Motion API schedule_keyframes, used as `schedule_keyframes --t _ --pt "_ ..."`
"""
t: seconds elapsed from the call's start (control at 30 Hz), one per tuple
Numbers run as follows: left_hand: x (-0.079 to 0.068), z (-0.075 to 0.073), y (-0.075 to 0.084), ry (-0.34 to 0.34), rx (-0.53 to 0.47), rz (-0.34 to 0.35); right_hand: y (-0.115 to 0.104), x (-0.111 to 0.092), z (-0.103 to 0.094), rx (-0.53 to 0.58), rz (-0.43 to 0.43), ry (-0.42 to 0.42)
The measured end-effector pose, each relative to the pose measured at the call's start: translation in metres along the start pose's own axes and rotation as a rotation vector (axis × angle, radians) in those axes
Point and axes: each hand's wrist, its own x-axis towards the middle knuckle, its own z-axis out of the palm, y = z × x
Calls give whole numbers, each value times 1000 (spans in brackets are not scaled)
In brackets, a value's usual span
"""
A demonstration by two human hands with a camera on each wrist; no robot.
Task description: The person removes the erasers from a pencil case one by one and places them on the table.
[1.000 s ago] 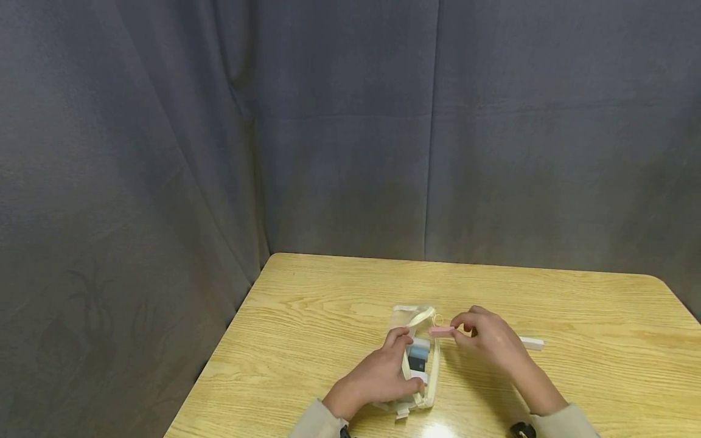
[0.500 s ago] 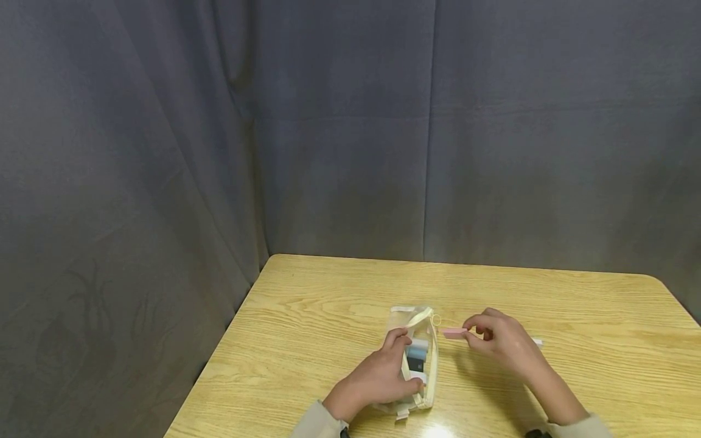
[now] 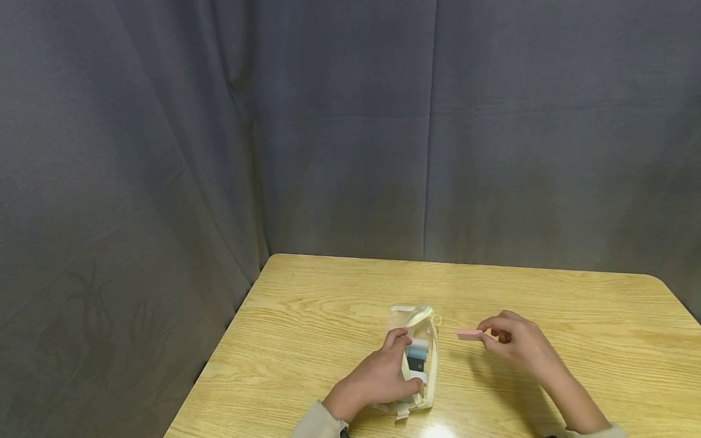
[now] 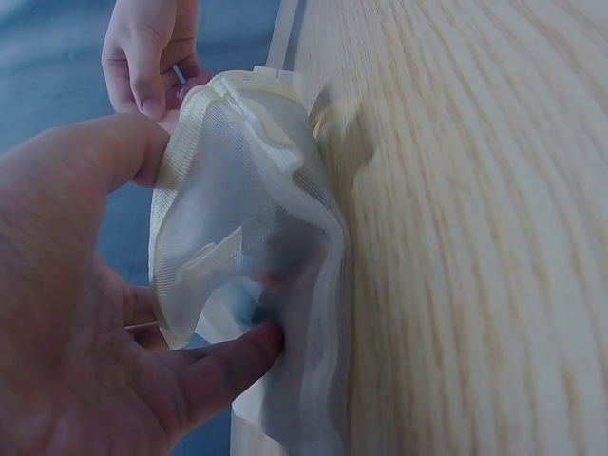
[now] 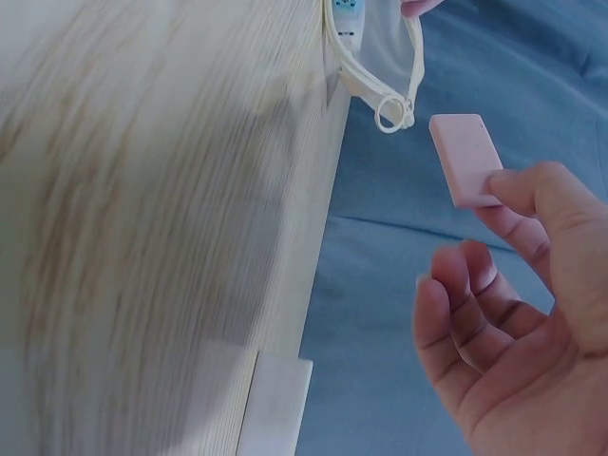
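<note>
A pale mesh zip pouch (image 3: 434,365) lies on the table with its zipper undone. My left hand (image 3: 378,372) holds it, fingers at one edge of the mouth and thumb at the near end. Inside show a white block, a light blue one (image 3: 417,353) and a black one (image 3: 415,364). To the right of the pouch, my right hand (image 3: 517,340) pinches a flat pink eraser (image 5: 465,160) between thumb and index finger, above the table. The other fingers curl loosely, apart from it.
A white block (image 5: 274,404) lies on the wooden table (image 3: 328,292), seen in the right wrist view; in the head view my right hand hides it. The pouch's ring pull (image 3: 436,319) sticks out at its far end. A dark curtain (image 3: 350,134) hangs behind.
My right hand has moved right, carrying the pink eraser away from the pouch's mouth, and now covers the white block. My left hand and the pouch have stayed in place.
</note>
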Motion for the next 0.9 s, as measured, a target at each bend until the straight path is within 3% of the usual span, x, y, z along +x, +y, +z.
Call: schedule_keyframes --t 0.9 --pt "1 2 -5 5 -14 16 24 -22 -32 12 82 -27"
